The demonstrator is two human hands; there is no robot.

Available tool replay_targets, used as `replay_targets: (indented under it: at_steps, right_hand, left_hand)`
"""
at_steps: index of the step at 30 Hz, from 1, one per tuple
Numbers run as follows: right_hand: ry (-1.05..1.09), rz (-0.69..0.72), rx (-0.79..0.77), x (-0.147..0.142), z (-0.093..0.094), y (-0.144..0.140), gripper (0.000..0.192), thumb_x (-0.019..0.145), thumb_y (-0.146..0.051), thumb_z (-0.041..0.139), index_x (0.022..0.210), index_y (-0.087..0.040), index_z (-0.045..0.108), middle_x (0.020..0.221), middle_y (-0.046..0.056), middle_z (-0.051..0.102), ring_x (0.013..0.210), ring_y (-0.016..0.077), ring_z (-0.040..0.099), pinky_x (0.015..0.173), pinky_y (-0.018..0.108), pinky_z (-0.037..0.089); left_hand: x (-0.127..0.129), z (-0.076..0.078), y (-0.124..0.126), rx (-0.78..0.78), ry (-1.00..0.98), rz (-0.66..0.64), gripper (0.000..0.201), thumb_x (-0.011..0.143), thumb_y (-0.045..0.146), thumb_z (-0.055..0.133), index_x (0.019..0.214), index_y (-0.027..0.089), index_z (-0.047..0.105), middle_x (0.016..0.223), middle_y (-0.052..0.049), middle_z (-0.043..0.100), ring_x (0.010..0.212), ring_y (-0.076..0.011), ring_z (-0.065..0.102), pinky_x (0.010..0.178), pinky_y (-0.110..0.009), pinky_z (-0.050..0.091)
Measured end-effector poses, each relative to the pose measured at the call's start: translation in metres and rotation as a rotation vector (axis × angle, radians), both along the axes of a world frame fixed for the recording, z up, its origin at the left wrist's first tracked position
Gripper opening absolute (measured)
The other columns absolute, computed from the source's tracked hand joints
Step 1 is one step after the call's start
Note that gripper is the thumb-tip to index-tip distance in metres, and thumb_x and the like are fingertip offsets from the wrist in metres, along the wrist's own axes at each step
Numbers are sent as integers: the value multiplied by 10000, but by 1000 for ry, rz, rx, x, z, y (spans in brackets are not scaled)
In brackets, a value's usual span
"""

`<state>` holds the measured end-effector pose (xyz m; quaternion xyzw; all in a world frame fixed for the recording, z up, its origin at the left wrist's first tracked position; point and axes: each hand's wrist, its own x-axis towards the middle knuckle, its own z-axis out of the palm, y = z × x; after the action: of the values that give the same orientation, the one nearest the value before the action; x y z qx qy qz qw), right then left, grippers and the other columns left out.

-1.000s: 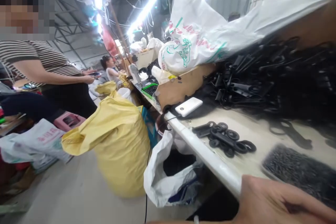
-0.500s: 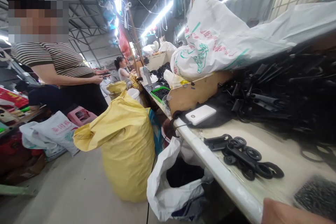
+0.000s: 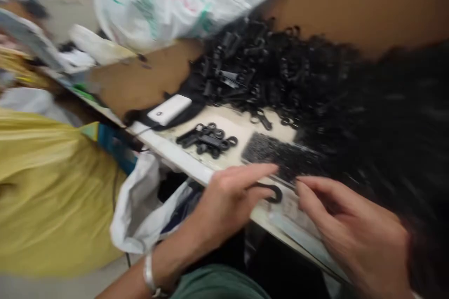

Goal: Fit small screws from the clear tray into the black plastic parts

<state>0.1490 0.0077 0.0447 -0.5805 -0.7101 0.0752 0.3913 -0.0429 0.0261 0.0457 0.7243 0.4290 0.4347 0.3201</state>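
My left hand [image 3: 228,196] reaches over the table's front edge, thumb and fingers closed on a black plastic part with a ring end [image 3: 278,194]. The ring pokes out past the thumb; the rest lies hidden in the hand. My right hand [image 3: 358,233] is a little to the right, its thumb and forefinger pinched together. Whatever is in that pinch is too small or blurred to tell. Just beyond both hands sits a shallow tray of tiny black pieces [image 3: 261,148]. Several finished-looking black ring-ended parts [image 3: 210,140] lie in a small heap to the left.
A large pile of black parts [image 3: 252,70] covers the table's back and right. A white power bank [image 3: 170,110] rests on black cloth at the left. Below the edge hangs an open white sack [image 3: 129,215], beside a big yellow sack [image 3: 52,196]. White printed sacking [image 3: 140,4] stands behind.
My view has swung right and down to the table. Both hands now show over its front edge, where only part of one showed before. The other people are out of view.
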Motion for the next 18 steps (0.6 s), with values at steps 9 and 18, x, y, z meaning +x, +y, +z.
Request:
replay_targets:
  at_steps: [9, 18]
  right_hand:
    - [-85, 140, -116, 18, -9, -7, 103, 882, -174, 559, 825, -192, 643, 762, -33, 658, 614, 85, 604, 601, 180, 442]
    - [-219, 196, -150, 9, -27, -8, 109, 907, -162, 537, 831, -175, 615, 738, -28, 609, 638, 97, 579, 646, 219, 413]
  left_hand:
    - [-3, -20, 9, 73, 686, -122, 300, 867, 99, 543, 1136, 228, 569, 935, -16, 710, 899, -200, 633, 881, -423, 260]
    - [-1, -26, 7, 72, 631, -99, 302, 822, 142, 636, 1104, 238, 588, 857, 10, 713, 805, -178, 653, 819, -368, 255]
